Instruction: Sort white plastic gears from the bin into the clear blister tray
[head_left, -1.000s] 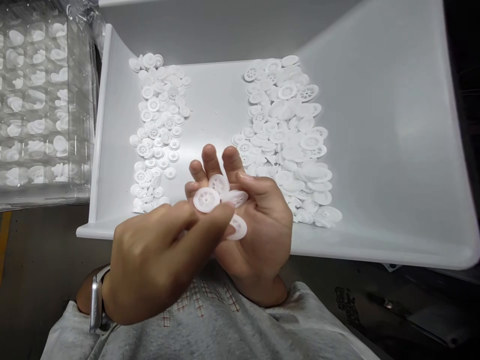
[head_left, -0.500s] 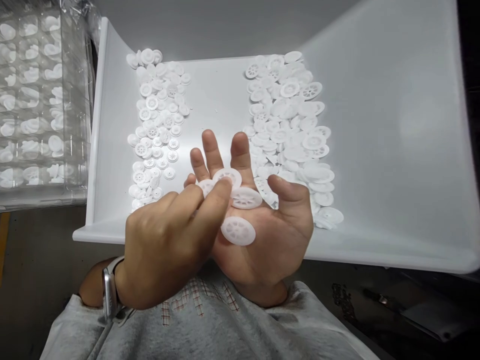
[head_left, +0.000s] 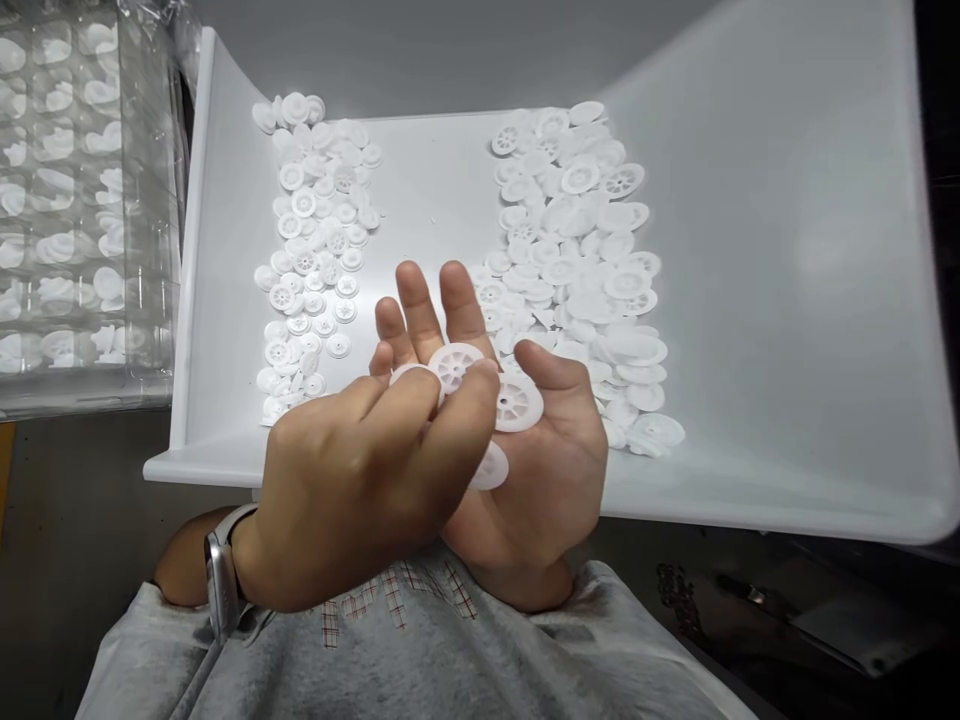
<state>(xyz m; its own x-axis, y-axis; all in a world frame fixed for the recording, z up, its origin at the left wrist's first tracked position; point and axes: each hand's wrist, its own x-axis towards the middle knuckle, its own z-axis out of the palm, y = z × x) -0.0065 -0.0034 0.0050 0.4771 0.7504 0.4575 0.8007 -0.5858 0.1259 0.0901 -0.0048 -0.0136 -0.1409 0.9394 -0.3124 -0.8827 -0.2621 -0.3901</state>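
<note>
My right hand [head_left: 555, 470] is palm up with its fingers stretched, carrying several white plastic spoked wheels. One wheel [head_left: 454, 367] lies at the base of its fingers, and another [head_left: 491, 468] rests lower on the palm, partly covered. Over it, my left hand [head_left: 367, 480] is palm down and closed, its index fingertip at the edge of a tilted spoked wheel [head_left: 521, 402]. The left thumb is hidden. Behind the hands, a pile of larger white wheels [head_left: 577, 240] lies on the right and smaller ones [head_left: 315, 230] on the left.
Both piles lie in a white walled tray [head_left: 750, 300] with a raised rim. Left of it stands a clear compartmented plastic tray [head_left: 150, 250] holding white parts. A dark flat object [head_left: 847, 630] is at the lower right.
My left hand has shifted right across the right palm. The wheel by its index finger has tilted up towards me and moved right. The right hand has shifted slightly left; the piles look unchanged.
</note>
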